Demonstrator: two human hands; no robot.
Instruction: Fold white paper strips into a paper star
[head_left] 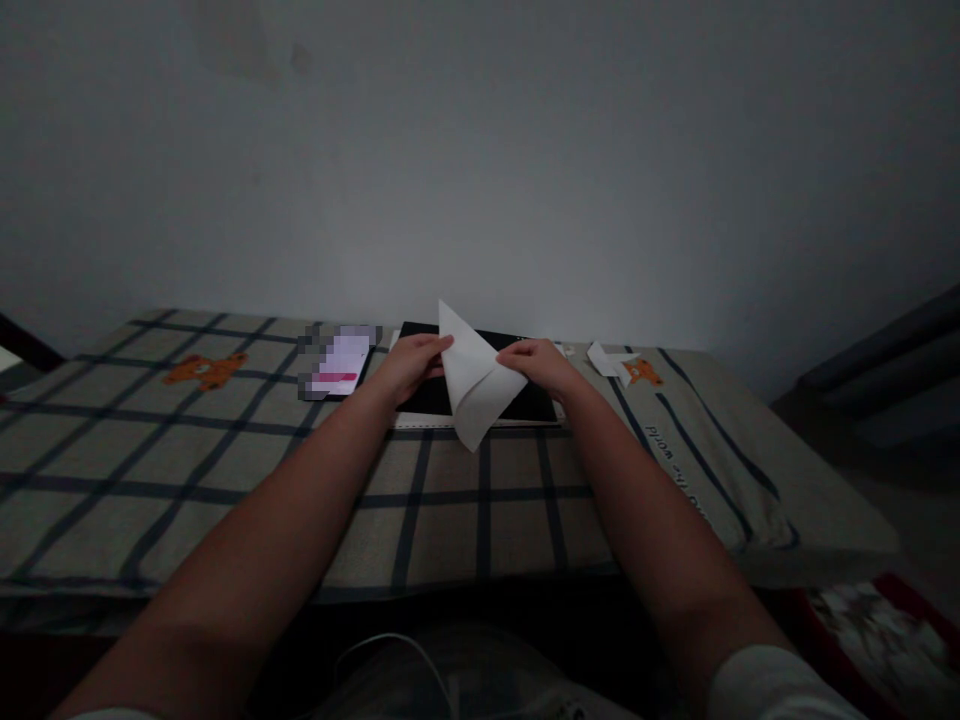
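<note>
Left hand (pixel 409 365), right hand (pixel 536 365) both pinch folded white paper (pixel 476 385) over black board (pixel 525 400); fingers closed on paper edges.

Folded sheet (pixel 476 385): smooth matt white paper; tablecloth (pixel 225 440): soft matt checked cloth; board (pixel 525 400): smooth black.

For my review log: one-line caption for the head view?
Left hand and right hand hold a folded white paper above a black mat on a checked cloth.
</note>
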